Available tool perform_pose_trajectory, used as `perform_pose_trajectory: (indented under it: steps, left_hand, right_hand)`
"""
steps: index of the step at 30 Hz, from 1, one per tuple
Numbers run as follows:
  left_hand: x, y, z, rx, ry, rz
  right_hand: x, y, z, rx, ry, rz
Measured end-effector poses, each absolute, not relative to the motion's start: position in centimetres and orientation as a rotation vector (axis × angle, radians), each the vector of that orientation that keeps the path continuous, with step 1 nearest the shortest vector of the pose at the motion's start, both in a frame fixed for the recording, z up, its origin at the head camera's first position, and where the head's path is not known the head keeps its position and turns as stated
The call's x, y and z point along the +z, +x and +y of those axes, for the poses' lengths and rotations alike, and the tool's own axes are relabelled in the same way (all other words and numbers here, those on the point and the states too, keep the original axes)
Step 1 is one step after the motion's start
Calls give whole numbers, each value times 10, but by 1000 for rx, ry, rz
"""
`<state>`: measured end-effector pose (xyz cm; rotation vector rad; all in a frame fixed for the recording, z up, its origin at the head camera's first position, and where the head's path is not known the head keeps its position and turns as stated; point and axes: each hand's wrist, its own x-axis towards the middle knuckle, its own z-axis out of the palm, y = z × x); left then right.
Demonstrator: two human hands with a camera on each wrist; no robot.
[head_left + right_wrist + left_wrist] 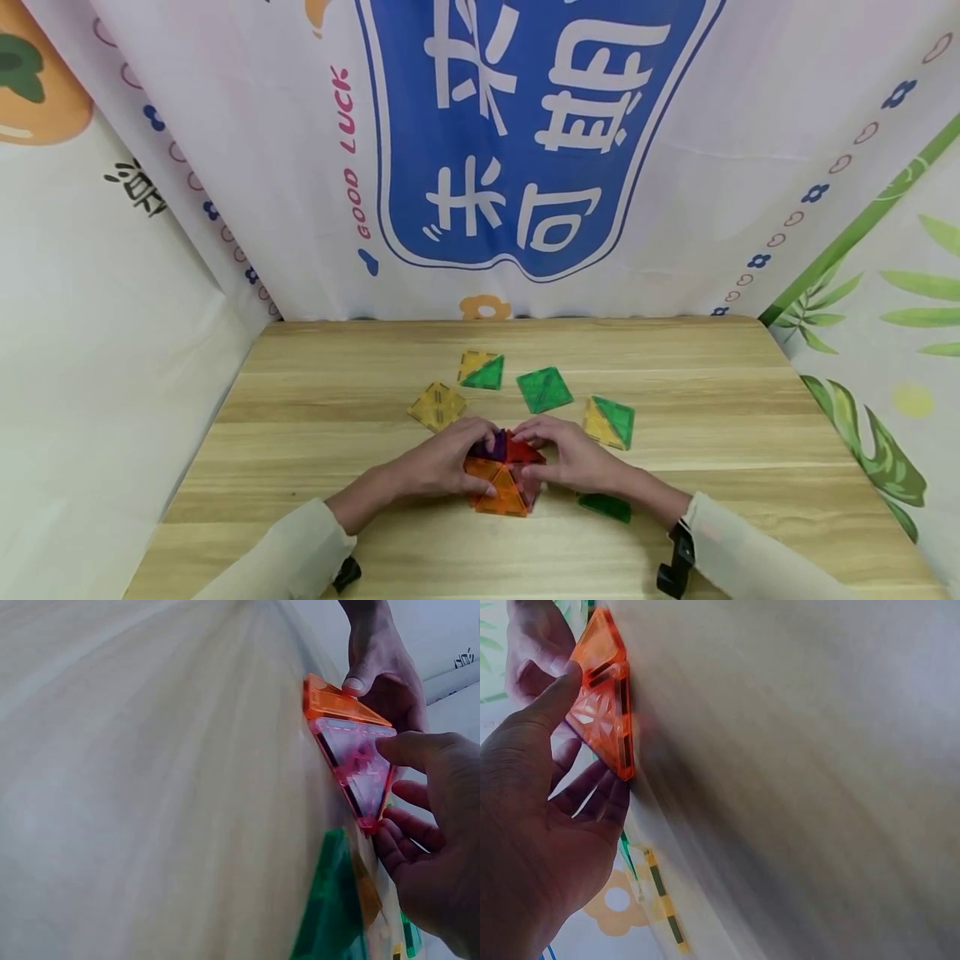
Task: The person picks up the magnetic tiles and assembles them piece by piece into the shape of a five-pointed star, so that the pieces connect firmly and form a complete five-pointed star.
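Observation:
Triangular magnetic tiles stand edge to edge in a low, raised group between both hands. It includes orange tiles (501, 500), a purple tile (491, 450), a red tile (522, 451) and a pink tile (358, 757). My left hand (447, 460) grips the group's left side, thumb on an orange tile (604, 712) and fingers round the far edge by the purple. From the right, my right hand (576, 458) holds the other side, thumb against the pink and fingers at the red. The fingers hide parts of the tiles' outer edges.
A green triangle (606, 507) lies beside the right forearm. Farther back lie a yellow square (437, 406), a yellow-green square (482, 369), a green square (544, 389) and another yellow-green square (610, 422). A printed curtain (285, 208) hangs behind the wooden table (300, 375).

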<state>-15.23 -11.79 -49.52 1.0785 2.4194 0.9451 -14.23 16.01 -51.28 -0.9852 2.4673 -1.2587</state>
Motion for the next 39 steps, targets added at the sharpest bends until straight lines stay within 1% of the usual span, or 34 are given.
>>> perform_pose_trajectory:
  steps: [4,10,17,22,26,27,30,33,34,39]
  left_hand:
    - [-492,-161,-117,992,1041,2395]
    - [-484,-188,-106,1057,1071,2454]
    - [-483,-216,-87,1016,996,2508]
    - [-489,-231,-72,888,1002,2585]
    - [-494,-239,-61,886,1103,2589]
    - [-503,-245,-59,887,1149,2593]
    - [-510,-250,-55,899,1224,2591]
    - [-511,-251,-52,881,1221,2611]
    - [-503,-246,-50,879,1203,2609]
    - [-505,-250,-45,869,1156,2631]
  right_hand:
    - [-510,-154,165,-1292,-896,2592]
    - [-508,-179,174,-1324,-722,2835]
    - [-511,-196,184,-1154,-515,2971]
    - [-514,-200,186,-1099,-431,2978]
    - [-515,-200,184,-1094,-400,2987]
    - [-515,-200,184,-1092,-394,2990]
    - [-517,-199,182,-1074,-389,3006]
    - [-517,-198,180,-1070,-393,3019]
    - [-517,-198,179,-1068,-394,3022]
    - [-517,-198,179,-1105,-395,3013]
